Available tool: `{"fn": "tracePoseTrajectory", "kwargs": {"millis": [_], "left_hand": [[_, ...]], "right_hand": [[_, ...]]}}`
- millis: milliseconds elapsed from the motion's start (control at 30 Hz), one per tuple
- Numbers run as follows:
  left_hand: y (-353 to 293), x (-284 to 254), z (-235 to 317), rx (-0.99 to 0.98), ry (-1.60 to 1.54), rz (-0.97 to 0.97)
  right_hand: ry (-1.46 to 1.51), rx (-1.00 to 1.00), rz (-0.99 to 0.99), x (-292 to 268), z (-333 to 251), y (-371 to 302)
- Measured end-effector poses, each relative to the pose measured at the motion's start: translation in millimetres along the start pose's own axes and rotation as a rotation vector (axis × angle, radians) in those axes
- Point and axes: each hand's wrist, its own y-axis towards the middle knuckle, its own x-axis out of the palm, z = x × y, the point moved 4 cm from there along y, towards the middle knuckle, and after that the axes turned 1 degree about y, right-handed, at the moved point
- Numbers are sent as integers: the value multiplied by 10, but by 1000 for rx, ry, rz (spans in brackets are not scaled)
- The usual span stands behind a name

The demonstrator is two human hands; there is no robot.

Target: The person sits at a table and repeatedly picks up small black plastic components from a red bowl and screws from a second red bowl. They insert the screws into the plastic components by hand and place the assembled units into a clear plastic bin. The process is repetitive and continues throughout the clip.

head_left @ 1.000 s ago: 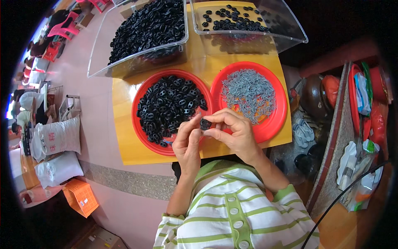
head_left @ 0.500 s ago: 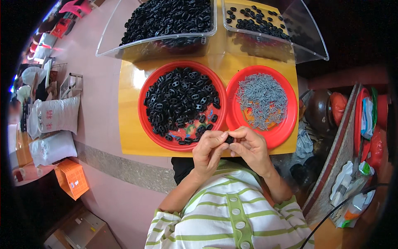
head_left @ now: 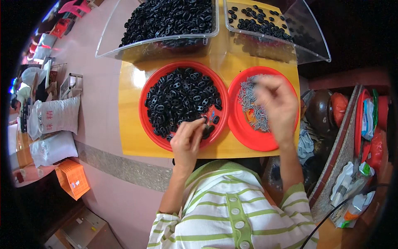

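On the left, a red plate [head_left: 143,103] holds a heap of small black oval pieces [head_left: 178,95], each with two holes. My left hand [head_left: 186,141] reaches over its near right part, thumb and fingers pinched at a black oval piece by the fingertips. A second red plate [head_left: 265,143] holds many small grey pins or screws [head_left: 251,99], too small to tell which. Above that plate my right hand [head_left: 275,99] is smeared by motion; a dark piece [head_left: 254,81] shows at its fingertips.
At the table's far side, a clear bin [head_left: 155,40] is heaped with black pieces. Beside it, another clear bin [head_left: 265,34] has fewer. The yellow table [head_left: 132,124] carries everything. White sacks [head_left: 56,114] and an orange basket [head_left: 72,178] stand left; a ledge [head_left: 331,153] runs right.
My hands were together at the table's near edge around a black piece. They have parted: the left moved over the black pieces, the right up and right over the grey pieces.
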Motion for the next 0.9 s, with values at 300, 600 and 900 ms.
{"fn": "tracePoseTrajectory", "kwargs": {"millis": [300,600,900], "left_hand": [[47,1,-102,-56,246,-31],[31,50,-131,-36,270,-85],[0,-43,62,-20,12,-40]], "right_hand": [[-733,-352,360,-675,-105,899],[-523,-48,-238,-123,269,-167],[-631,-114,-156,84,476,-475]]}}
